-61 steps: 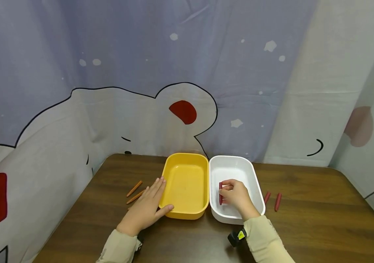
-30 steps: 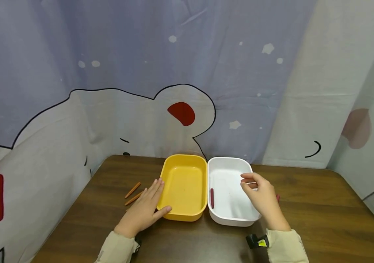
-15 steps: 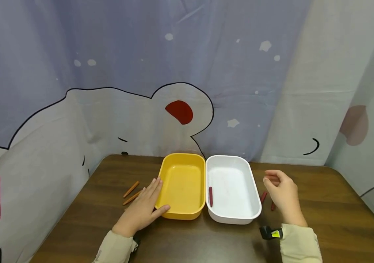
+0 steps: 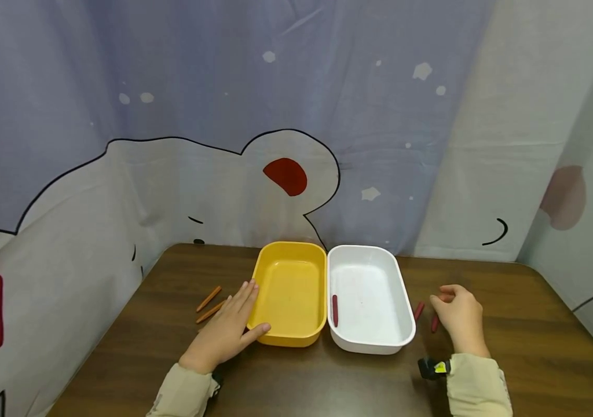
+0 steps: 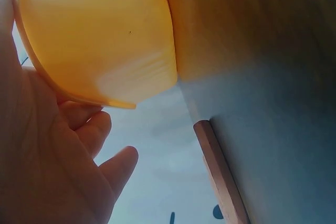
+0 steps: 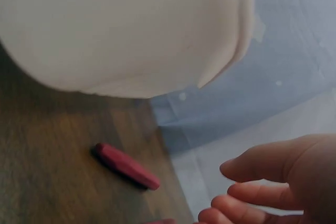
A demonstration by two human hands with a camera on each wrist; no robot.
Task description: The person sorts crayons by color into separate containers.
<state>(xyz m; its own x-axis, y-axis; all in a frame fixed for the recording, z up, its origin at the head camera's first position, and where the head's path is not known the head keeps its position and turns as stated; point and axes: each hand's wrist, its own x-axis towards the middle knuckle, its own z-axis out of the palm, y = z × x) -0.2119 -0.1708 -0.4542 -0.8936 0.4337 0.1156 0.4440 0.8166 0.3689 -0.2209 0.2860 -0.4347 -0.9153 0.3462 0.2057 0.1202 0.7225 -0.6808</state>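
My left hand (image 4: 223, 337) rests on the left rim of a yellow plastic bin (image 4: 296, 341), its fingers straight. My right hand (image 4: 461, 317) hovers at the right with fingers loosely bent, just above a dark red crayon (image 4: 434, 323). Nothing shows between those fingers in the right wrist view. Another dark red crayon (image 4: 418, 311) lies between that hand and a white bin (image 4: 372, 307); the right wrist view shows a red crayon (image 6: 127, 166) on the table. Inside the white bin, along its left wall, is one dark red crayon (image 4: 335, 310).
Two orange crayons, a farther one (image 4: 209, 298) and a nearer one (image 4: 210, 313), lie left of the yellow bin beside my left hand. The bins stand side by side on a brown wooden table (image 4: 307, 382). A patterned curtain (image 4: 213, 191) hangs behind it.
My right hand let go of a dark red crayon in the white bin, moved right out of it, then came down by the crayons on the table. The left hand stayed on the yellow bin.
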